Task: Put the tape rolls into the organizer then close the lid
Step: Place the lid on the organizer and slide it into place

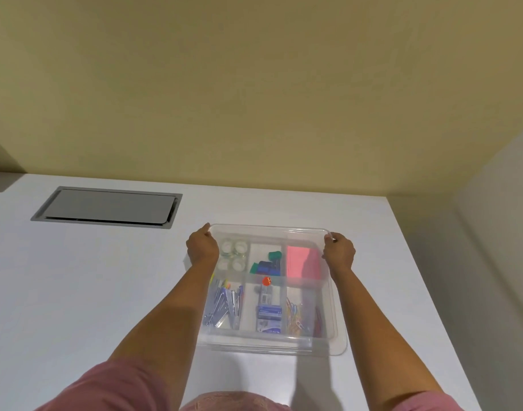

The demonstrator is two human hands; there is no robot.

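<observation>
A clear plastic organizer (pixel 272 347) with several compartments sits on the white table in front of me. Its clear lid (pixel 269 229) lies over it, with the contents showing through. Several clear tape rolls (pixel 233 255) lie in the far left compartment. My left hand (pixel 201 246) grips the lid's far left corner. My right hand (pixel 339 250) grips its far right corner.
Other compartments hold pink sticky notes (pixel 303 261), a blue stapler and green items (pixel 267 264), clips (pixel 223 304), a staple box (pixel 267 317) and coloured paper clips (pixel 296 317). A grey cable hatch (pixel 109 207) is set in the table (pixel 91 277) at the far left. The table's right edge is near.
</observation>
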